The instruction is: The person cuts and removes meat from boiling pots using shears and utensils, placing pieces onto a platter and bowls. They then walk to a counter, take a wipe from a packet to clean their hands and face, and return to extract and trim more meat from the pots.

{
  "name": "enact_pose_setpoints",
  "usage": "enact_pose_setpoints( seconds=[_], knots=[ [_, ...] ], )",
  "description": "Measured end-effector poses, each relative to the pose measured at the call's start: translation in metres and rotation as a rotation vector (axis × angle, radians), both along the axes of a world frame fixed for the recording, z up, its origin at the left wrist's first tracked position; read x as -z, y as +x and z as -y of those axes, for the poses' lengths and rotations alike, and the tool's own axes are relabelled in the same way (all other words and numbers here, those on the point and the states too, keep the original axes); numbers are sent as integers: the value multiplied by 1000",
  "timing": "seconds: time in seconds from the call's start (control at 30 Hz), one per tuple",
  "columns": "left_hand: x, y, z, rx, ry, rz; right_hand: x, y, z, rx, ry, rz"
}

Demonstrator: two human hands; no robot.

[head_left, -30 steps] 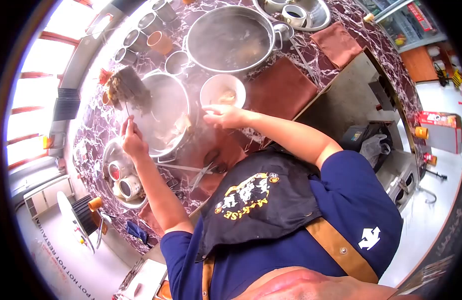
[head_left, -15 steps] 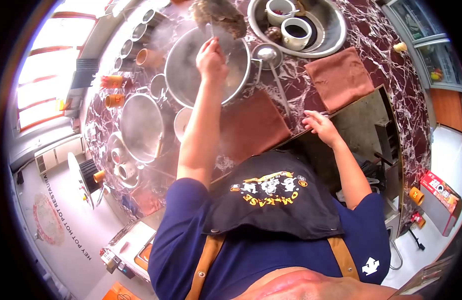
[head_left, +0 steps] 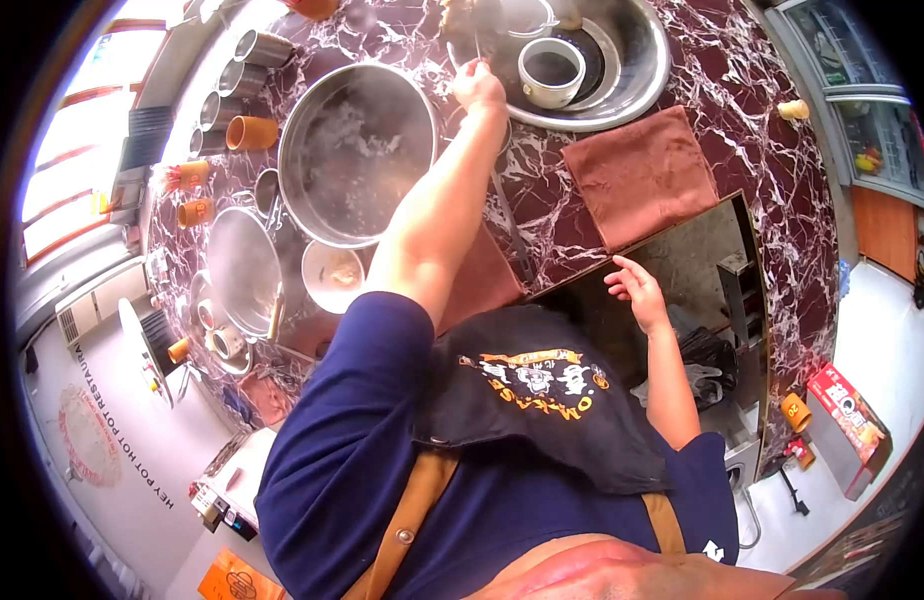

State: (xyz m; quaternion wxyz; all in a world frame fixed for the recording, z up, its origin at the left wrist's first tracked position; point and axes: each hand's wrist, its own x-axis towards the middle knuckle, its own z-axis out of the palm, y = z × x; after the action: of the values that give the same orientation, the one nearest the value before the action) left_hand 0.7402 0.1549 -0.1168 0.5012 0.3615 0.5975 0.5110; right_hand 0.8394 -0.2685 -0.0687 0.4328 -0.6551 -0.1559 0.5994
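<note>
My left hand [head_left: 479, 88] is closed on a thin metal handle that carries a brown, shaggy mass [head_left: 472, 22]; the mass is blurred and cut off by the top of the view, so its kind is unclear. It hangs beside the left edge of a large metal basin [head_left: 657, 75]. Inside the basin stands a white pot [head_left: 552, 75] with dark contents. Left of my forearm is a wide steel pot [head_left: 287, 150] of cloudy, steaming liquid. My right hand [head_left: 637, 293] holds nothing, fingers apart, near the counter's opening [head_left: 672, 255].
Two brown cloths lie on the marble counter, one folded cloth [head_left: 642, 175] at right and another cloth [head_left: 482, 285] partly under my left arm. A white bowl [head_left: 317, 262], a second steel pot [head_left: 222, 245], orange cups [head_left: 252, 133] and steel containers [head_left: 265, 47] stand at left.
My left hand has carried the brown mass rightward from above the steaming pot to the basin's left edge. The view has shifted a little. My right hand stays empty.
</note>
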Motion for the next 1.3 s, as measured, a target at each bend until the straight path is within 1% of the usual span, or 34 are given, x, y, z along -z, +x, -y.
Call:
enact_pose_setpoints(
  seconds=[0.1,0.2,0.27,0.37,0.43,0.53,0.6,0.63,0.67,0.77,0.83,0.97,1.03,1.17,1.23,1.3],
  knots=[
    [6,10,17,-80,-130,-51,3,7,-4,-4,-7,-23],
    [23,19,25,-65,-147,-55,3,11,-15,-28,-10,-21],
    [30,24,28,-105,-207,-27,1,14,-26,-51,-2,-8],
    [10,25,35,-113,-266,-29,7,18,-44,-82,25,23],
    [8,19,33,-92,-314,-25,11,20,-57,-88,65,59],
    [10,11,30,-10,-306,-198,18,25,-76,-85,60,84],
    [5,14,30,-31,-349,-179,24,30,-89,-42,60,91],
    [0,17,32,-51,-394,-163,26,32,-97,-29,90,142],
    [-5,20,33,-76,-408,-109,26,35,-104,-21,95,154],
    [4,23,33,-100,-423,-125,20,45,-125,-10,132,172],
    [-1,19,45,-92,-418,-105,23,48,-134,-18,160,171],
    [-3,15,68,-24,-439,-77,27,51,-143,0,202,173],
    [3,12,74,52,-398,-99,25,49,-146,23,205,153],
    [18,-6,88,66,-378,-130,26,41,-146,-10,188,153],
    [1,-21,108,127,-506,-48,27,36,-145,-28,168,159],
    [-10,-44,133,237,-473,37,27,34,-143,-35,151,174]
  ],
)
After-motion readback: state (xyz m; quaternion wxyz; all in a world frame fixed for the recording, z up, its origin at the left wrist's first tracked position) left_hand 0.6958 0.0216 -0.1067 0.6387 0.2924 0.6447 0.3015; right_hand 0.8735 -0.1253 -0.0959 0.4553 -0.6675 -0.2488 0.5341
